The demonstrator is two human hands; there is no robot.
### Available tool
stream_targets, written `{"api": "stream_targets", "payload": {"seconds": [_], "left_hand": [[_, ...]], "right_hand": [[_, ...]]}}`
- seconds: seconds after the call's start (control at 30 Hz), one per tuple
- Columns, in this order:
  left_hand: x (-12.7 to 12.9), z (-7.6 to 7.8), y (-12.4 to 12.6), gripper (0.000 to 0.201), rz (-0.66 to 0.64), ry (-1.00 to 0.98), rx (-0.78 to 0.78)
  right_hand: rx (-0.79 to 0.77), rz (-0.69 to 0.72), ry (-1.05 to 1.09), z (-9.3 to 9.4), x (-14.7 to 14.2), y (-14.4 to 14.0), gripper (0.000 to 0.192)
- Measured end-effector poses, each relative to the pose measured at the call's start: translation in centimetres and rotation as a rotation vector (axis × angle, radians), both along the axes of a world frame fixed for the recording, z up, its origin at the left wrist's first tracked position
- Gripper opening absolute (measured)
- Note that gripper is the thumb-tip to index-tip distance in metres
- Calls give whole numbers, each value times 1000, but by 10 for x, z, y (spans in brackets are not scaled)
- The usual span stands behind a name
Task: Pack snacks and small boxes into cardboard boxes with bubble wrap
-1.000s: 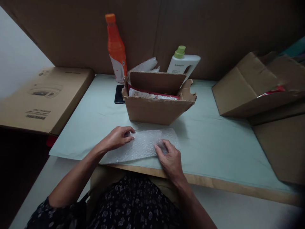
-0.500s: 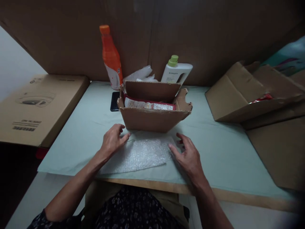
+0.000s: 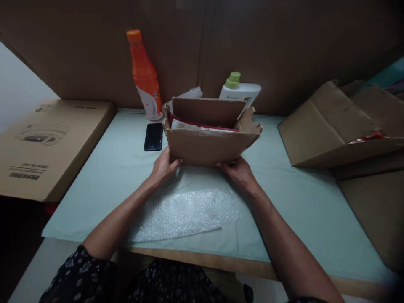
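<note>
A small cardboard box (image 3: 205, 147) with its top flaps up is between my two hands. Inside it shows a red and white packet (image 3: 202, 126). My left hand (image 3: 164, 165) grips the lower left corner, thumb on the front face and fingers hidden at the side. My right hand (image 3: 237, 170) holds the lower right corner the same way. Nearer to me, a sheet of bubble wrap (image 3: 186, 214) lies flat on the pale green cloth (image 3: 104, 185). Whether the box's bottom touches the cloth I cannot tell.
Behind the box stand an orange bottle (image 3: 143, 75) and a white bottle with a green cap (image 3: 243, 90), with crumpled clear plastic (image 3: 193, 92) between them. A black phone (image 3: 153, 136) lies at the box's left. A large flat carton (image 3: 53, 143) is far left; open cardboard boxes (image 3: 325, 122) stand right.
Both hands have moved forward from beside the bubble wrap and closed on the box's lower corners. The box sits slightly farther from the bubble wrap, and more of the phone shows.
</note>
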State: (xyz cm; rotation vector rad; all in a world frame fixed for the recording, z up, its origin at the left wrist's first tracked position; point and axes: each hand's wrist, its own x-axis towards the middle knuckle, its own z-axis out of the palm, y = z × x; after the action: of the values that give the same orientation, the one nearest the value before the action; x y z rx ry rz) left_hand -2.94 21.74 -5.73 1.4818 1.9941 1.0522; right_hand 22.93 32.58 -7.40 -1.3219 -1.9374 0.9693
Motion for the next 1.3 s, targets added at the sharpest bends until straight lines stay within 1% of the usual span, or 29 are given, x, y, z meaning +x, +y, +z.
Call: {"api": "stream_targets", "payload": {"seconds": [0.07,0.1,0.17,0.2,0.23,0.3,0.33,0.4,0.47,0.53,0.63,0.7,0.77,0.83,0.93,1.0,1.03,1.1,1.17,1.2,1.23,1.3], "left_hand": [[0,0,-5,57,18,17,12],[0,-1,-12,60,40,33,12],[-1,-2,-38,64,54,93,-5],[-2,-3,-53,62,23,146,-24],[-2,-3,-69,58,-39,212,-51],[-1,-3,-95,46,-197,364,-122],[1,-2,-104,42,-261,438,-161],[6,0,-113,39,-324,549,-231],[12,3,-113,36,-337,602,-275],[16,5,-111,28,-336,600,-294],[18,8,-112,11,-330,542,-305],[18,9,-117,4,-308,482,-327],[20,10,-124,3,-268,383,-356],[26,8,-129,3,-210,236,-359],[40,3,-136,31,-120,-16,-317],[52,-2,-140,50,-68,-156,-301],[57,-4,-142,56,-46,-210,-299],[66,-6,-146,61,-20,-291,-303],[72,-6,-148,60,-27,-341,-316],[74,-6,-149,59,-40,-357,-324],[75,-6,-150,58,-54,-368,-331],[76,-6,-150,57,-69,-400,-334]], "right_hand": [[18,-17,-40,4,7,-3,63],[35,-27,-66,6,14,-9,63],[71,-36,-140,8,32,-29,59],[81,-33,-189,9,42,-42,54],[83,-25,-239,9,51,-55,50],[86,-1,-323,8,63,-80,46],[93,8,-355,7,65,-91,46],[124,9,-411,4,61,-107,49],[153,5,-457,0,51,-117,48],[175,17,-473,-4,41,-123,41],[185,71,-423,-6,33,-128,27],[183,106,-368,-5,29,-127,21],[191,126,-338,0,21,-118,17],[207,142,-330,5,8,-102,19],[226,192,-309,12,-18,-74,36],[241,215,-294,14,-29,-65,45],[256,207,-292,15,-32,-64,47],[325,143,-291,15,-32,-72,46],[425,62,-278,14,-26,-87,39],[468,49,-268,14,-23,-95,35],[494,69,-260,14,-19,-104,31],[498,182,-253,14,-11,-119,28]]}}
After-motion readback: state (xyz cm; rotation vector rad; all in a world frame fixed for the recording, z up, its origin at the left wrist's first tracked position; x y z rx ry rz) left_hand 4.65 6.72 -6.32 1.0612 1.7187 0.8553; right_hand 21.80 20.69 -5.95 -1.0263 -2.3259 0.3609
